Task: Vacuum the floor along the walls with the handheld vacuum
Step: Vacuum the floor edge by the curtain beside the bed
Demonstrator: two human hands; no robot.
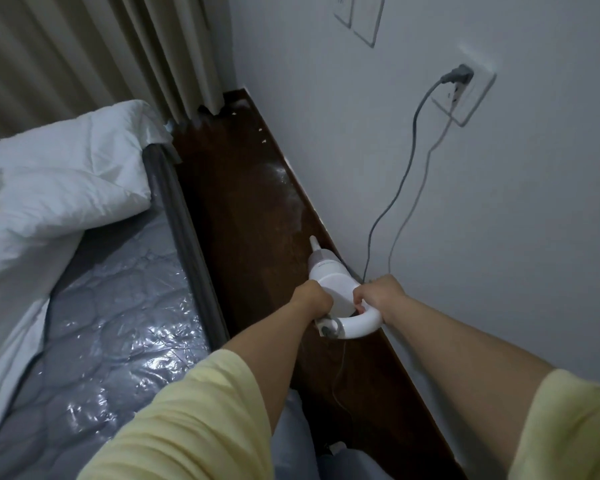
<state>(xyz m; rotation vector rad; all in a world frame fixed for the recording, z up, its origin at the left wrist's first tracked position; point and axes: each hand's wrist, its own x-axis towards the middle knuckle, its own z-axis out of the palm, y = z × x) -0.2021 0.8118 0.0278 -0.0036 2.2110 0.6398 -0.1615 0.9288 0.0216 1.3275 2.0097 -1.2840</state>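
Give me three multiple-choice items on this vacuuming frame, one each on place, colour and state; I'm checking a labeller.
1. Where does the vacuum's nozzle point?
A. at the mattress
B. along the floor beside the wall
C. at the curtain

2. What colour is the handheld vacuum?
A. white
B. red
C. black

3. How is the vacuum held?
A. left hand alone
B. lying untouched
C. both hands

B: the tip lies low on the dark floor by the wall.
A: its body and looped grip are white.
C: the left hand holds the body and the right hand holds the grip.
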